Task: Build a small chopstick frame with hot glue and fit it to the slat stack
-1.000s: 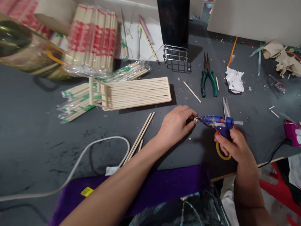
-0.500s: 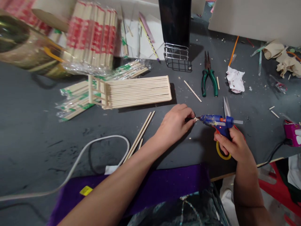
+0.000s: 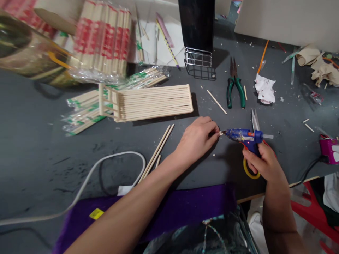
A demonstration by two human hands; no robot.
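Note:
My right hand [image 3: 261,158] is wrapped round the grip of a blue hot glue gun [image 3: 242,135], its nozzle pointing left. A clear glue stick [image 3: 268,136] pokes out of its back end. At the nozzle tip, my left hand [image 3: 198,135] pinches small cut pieces of wooden stick [image 3: 220,133], mostly hidden by the fingers. Scissors [image 3: 255,120] with a yellow and red handle lie partly under the gun. Above my left hand rests a small bed-like frame [image 3: 156,102] made of wooden sticks. Loose sticks [image 3: 156,153] lie left of my wrist.
Green-handled pliers [image 3: 234,84] and crumpled paper [image 3: 265,89] lie beyond the gun. A phone [image 3: 197,24] stands in a wire holder [image 3: 198,59]. Packed chopsticks [image 3: 102,38] fill the back left. A white cable [image 3: 106,157] curves across the left; a purple cloth [image 3: 180,208] covers the near edge.
Almost nothing differs. Both hands and the glue gun keep nearly the same place, with the nozzle still at the pieces in my left fingers.

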